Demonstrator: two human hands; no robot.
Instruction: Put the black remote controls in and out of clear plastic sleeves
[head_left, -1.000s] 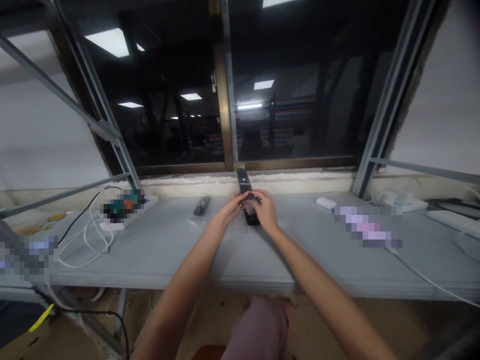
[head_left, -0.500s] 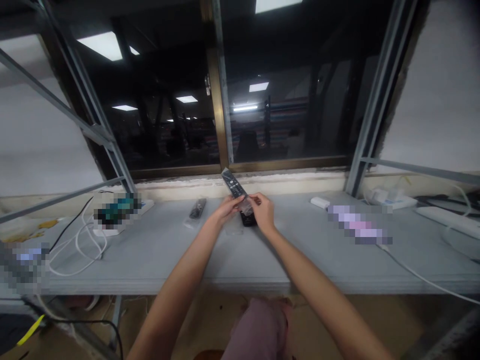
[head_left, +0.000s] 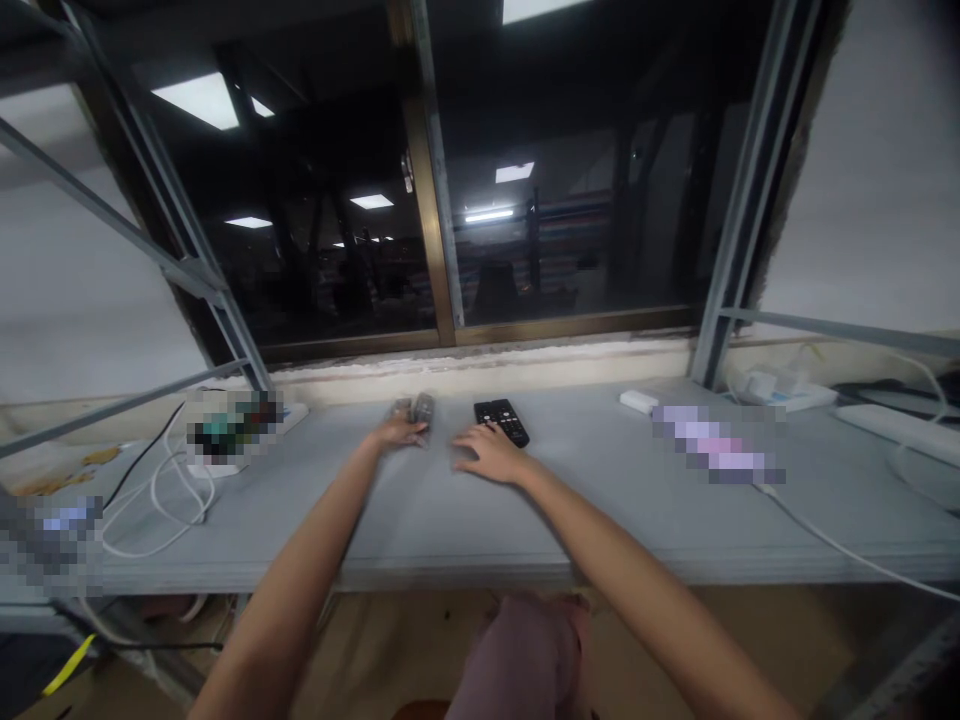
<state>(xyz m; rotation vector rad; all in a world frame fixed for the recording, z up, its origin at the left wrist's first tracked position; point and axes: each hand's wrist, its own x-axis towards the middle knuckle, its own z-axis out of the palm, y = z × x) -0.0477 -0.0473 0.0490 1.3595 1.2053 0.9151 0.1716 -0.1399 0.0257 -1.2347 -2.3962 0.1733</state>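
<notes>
My left hand (head_left: 399,430) is at the left middle of the desk, thumb against the lower end of a dark remote control (head_left: 424,408) in a clear plastic sleeve. A second sleeved remote control (head_left: 403,406) lies beside it, partly hidden by my fingers. My right hand (head_left: 491,453) rests palm down, fingers apart, at the near left side of a black remote control (head_left: 508,420) with light buttons. It holds nothing that I can see, and its fingertips are slightly blurred.
On the grey desk (head_left: 450,540), a blurred-out device (head_left: 232,430) and white cables (head_left: 157,500) lie left. A white adapter (head_left: 637,402), a blurred-out purple item (head_left: 712,445) and power strips (head_left: 892,435) lie right. Metal posts (head_left: 739,230) flank the window.
The sleeved remote control held up by both hands has come down to the left, beside the other sleeved one. My right hand has let go of it and lowered beside the black remote control.
</notes>
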